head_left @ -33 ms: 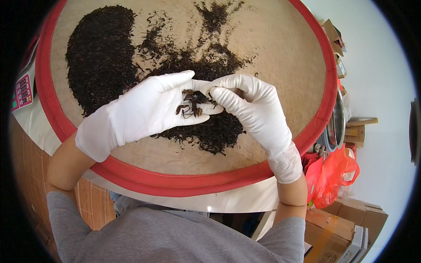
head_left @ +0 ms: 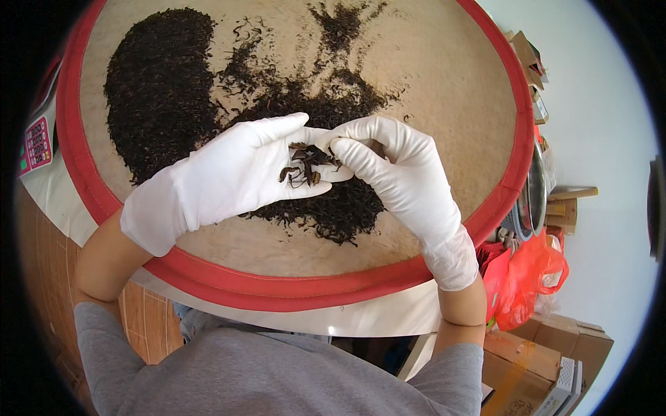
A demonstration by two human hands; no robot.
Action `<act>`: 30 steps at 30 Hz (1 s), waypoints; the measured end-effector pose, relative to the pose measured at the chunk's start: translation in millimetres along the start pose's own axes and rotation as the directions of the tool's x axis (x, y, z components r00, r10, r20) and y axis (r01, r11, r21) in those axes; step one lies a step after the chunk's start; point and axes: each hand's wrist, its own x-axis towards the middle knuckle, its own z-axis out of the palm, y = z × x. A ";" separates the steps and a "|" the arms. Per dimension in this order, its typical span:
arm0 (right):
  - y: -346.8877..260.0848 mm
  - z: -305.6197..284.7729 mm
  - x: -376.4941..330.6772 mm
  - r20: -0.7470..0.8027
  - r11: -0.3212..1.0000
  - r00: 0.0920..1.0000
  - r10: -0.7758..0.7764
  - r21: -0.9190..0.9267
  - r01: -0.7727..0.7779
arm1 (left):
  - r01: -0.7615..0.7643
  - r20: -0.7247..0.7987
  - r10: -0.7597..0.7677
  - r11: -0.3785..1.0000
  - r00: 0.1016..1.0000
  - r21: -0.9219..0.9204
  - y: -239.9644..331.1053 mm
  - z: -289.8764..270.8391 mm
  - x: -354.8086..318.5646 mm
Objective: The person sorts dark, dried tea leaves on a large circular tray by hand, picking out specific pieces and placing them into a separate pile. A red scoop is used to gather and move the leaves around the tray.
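Observation:
Both my hands wear white gloves and meet over a large round tray (head_left: 444,90) with a red fabric rim. My left hand (head_left: 239,166) is turned palm up with its fingers extended, holding a few dark, twisted dried tea leaves (head_left: 305,163) on them. Thumb and forefinger of my right hand (head_left: 392,156) are pinched together at the left hand's fingertips, on a dark tea leaf that is mostly hidden. Beneath the hands spreads a loose pile of dark tea leaves (head_left: 347,211), partly covered by the gloves.
A larger tea heap (head_left: 159,83) lies at the tray's far left, a small one (head_left: 340,28) at the back. A scale with a pink keypad (head_left: 37,144) stands at the left. To the right are metal bowls (head_left: 534,187), a red plastic bag (head_left: 531,277) and cardboard boxes (head_left: 520,357).

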 end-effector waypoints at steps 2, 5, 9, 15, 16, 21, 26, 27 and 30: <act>-1.9 1.5 -0.1 -0.022 0.991 0.998 -0.060 -0.117 0.057 | -0.026 0.021 0.026 1.000 0.999 0.008 1.1 -7.8 -0.7; -0.5 -7.6 0.9 -0.032 0.987 0.993 -0.115 -0.120 0.110 | -0.079 -0.010 0.080 0.996 0.997 0.041 7.8 -8.5 -6.0; 8.9 -26.4 8.6 -0.050 0.969 0.996 -0.075 -0.241 0.061 | -0.130 -0.013 0.131 0.989 0.991 0.071 17.1 -8.1 -9.9; 20.0 -24.1 11.0 -0.141 0.890 0.963 -0.232 -0.429 0.151 | -0.125 -0.010 0.126 0.988 0.992 0.089 18.5 -8.5 -8.3; 18.7 -23.2 11.2 -0.132 0.912 0.967 -0.217 -0.381 0.153 | -0.111 -0.011 0.112 0.991 0.994 0.076 17.4 -8.4 -7.9; 16.2 -16.7 12.7 -0.054 0.964 0.976 -0.212 -0.177 0.200 | -0.045 0.016 0.045 0.999 0.999 -0.002 13.0 -7.2 -8.0; 8.3 -0.6 7.3 0.028 0.980 0.988 -0.149 -0.131 0.152 | -0.030 -0.036 0.028 0.996 0.999 -0.079 2.7 -9.0 -1.6; 5.9 0.8 6.9 0.036 0.975 0.989 -0.141 -0.170 0.145 | -0.030 -0.040 0.027 0.997 0.999 -0.075 2.1 -9.3 -0.8; 3.1 -1.4 5.6 0.059 0.948 0.975 -0.215 -0.228 0.223 | -0.031 -0.019 0.030 0.998 0.999 -0.060 1.3 -10.2 0.4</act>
